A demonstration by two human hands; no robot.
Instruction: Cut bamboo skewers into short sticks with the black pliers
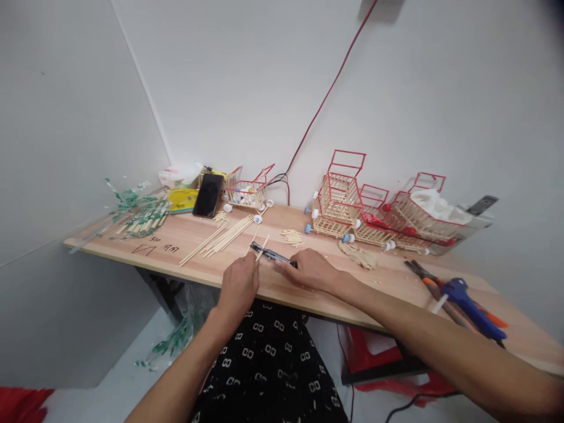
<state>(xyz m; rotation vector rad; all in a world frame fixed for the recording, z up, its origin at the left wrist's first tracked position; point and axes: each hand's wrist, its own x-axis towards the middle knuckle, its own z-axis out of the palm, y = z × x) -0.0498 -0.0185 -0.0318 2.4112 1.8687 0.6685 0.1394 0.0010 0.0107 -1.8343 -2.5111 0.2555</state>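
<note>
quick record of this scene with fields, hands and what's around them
left hand: holding a thin stick
right hand: gripping a dark metal tool, its tip at the stick
beyond the hands: loose long sticks, pile of short pieces
table left: black phone, yellow packet
table right: stick-built carts with red handles, blue tool
unclear: whether the stick is cut

Garment (269, 367), six o'clock: black, printed with paired white square outlines; pale flecks noted. Left hand (240, 277) and right hand (314, 269): bare. Left forearm (187, 358), seven o'clock, and right forearm (418, 329), four o'clock: bare.
</note>
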